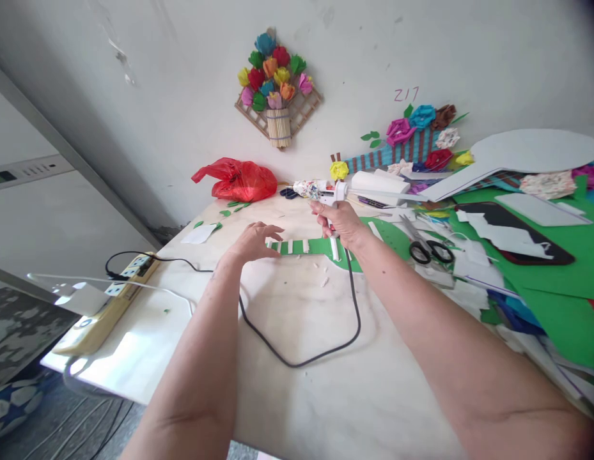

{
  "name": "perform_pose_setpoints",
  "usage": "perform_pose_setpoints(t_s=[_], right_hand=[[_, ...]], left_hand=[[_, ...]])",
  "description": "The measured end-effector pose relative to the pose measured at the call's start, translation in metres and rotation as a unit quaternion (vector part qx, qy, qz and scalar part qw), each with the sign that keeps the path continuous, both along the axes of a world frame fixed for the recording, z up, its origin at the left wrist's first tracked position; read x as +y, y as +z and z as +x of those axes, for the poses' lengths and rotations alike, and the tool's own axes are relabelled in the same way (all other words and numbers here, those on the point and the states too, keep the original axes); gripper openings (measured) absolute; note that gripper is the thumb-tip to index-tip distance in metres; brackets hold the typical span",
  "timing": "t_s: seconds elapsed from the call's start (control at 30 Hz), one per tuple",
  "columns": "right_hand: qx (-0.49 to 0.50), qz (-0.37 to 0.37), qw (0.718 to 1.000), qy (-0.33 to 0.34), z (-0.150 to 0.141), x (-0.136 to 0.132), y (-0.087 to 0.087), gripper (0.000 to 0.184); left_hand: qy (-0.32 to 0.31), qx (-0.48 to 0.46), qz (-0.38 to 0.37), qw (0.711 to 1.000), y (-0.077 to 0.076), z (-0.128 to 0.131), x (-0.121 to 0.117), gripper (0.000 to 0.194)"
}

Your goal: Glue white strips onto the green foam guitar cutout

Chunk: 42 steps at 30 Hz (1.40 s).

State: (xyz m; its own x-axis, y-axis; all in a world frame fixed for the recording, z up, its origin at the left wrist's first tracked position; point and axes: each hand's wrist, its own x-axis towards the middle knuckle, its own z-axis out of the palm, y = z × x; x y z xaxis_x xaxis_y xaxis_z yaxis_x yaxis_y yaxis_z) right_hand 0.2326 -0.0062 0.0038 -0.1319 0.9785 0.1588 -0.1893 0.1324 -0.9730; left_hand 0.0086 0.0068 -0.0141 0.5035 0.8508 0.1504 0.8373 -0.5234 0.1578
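Note:
My right hand [342, 220] is wrapped round the handle of a white hot glue gun [341, 191], its nozzle end pointing left and wrapped in speckled material. A black cord runs down from the handle and loops across the table. Under the glue gun lies a green guitar-shaped cutout [320, 246] with several white strips [305, 246] across its narrow part. My left hand [255, 241] rests at the left end of that narrow part, fingers apart and spread over its edge. Whether its fingertips press on the cutout cannot be made out.
A yellow power strip [105, 306] with plugs sits at the table's left edge. Black-handled scissors [428, 248], paper scraps and green sheets [560, 275] crowd the right side. A red plastic bag [243, 181] stands at the back. A flower decoration [277, 89] hangs on the wall.

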Motion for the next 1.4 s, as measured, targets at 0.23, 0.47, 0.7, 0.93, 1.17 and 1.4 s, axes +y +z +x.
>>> perform_pose_setpoints(t_s=[0.23,0.47,0.7,0.93,1.17,1.4], right_hand=[[-0.005,-0.004,1.0,0.002,0.0,0.002,-0.002,0.037],[0.0,0.002,1.0,0.003,0.0,0.002,-0.002,0.037],[-0.003,0.0,1.0,0.002,0.0,0.002,-0.002,0.037],[-0.002,0.003,1.0,0.003,-0.001,0.002,-0.003,0.037],[-0.005,0.007,1.0,0.005,-0.003,0.002,-0.004,0.037],[-0.006,0.008,1.0,0.008,-0.003,0.004,-0.007,0.037]], left_hand=[[0.008,0.009,-0.005,1.0,0.0,0.0,0.001,0.056],[0.002,-0.02,-0.007,1.0,0.002,-0.002,-0.002,0.052],[0.081,-0.022,0.027,0.996,-0.016,-0.004,0.005,0.043],[0.105,-0.013,0.022,0.994,-0.025,-0.004,0.009,0.047],[0.108,-0.017,0.023,0.994,-0.027,-0.003,0.01,0.042],[0.1,-0.028,0.028,0.994,-0.027,-0.005,0.01,0.042]])
